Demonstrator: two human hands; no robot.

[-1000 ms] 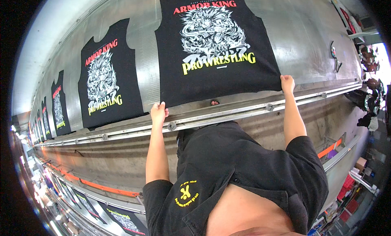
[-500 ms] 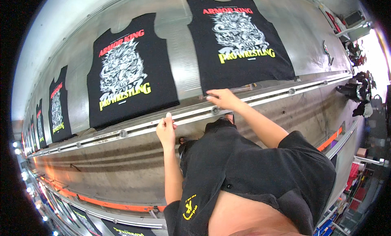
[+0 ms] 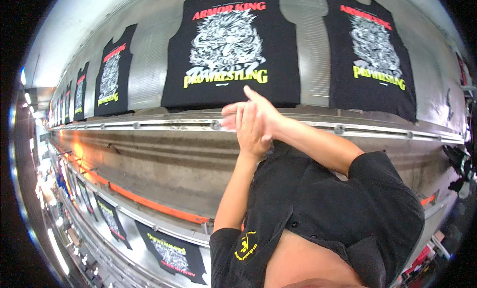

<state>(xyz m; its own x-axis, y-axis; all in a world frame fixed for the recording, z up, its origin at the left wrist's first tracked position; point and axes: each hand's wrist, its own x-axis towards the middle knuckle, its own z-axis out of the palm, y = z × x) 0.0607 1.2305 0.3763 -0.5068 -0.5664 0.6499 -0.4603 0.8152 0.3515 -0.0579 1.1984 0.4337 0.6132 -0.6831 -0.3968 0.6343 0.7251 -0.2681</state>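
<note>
In front of my chest my two hands meet, palm against palm. My left hand (image 3: 251,136) has its fingers stretched upward across my right hand (image 3: 266,111), whose fingers point left and whose thumb sticks up. No object shows between them, though the touching palms are hidden. Just beyond them a black shirt panel (image 3: 171,89) lies flat, bearing a grey-white picture with red and yellow lettering. A matching shirt panel (image 3: 343,97) lies to its right. Both rest on a long grey metal table (image 3: 314,64).
A metal rail (image 3: 164,125) with round fittings runs along the table's near edge. More black panels (image 3: 102,102) line up toward the far left. Behind me an orange beam (image 3: 159,203) borders another table with printed black panels (image 3: 171,258). Dark items (image 3: 457,164) hang at the right.
My hands, apart before, have come together. The right one has left the near edge of the right-hand panel. The view has shifted so the panels sit differently in it.
</note>
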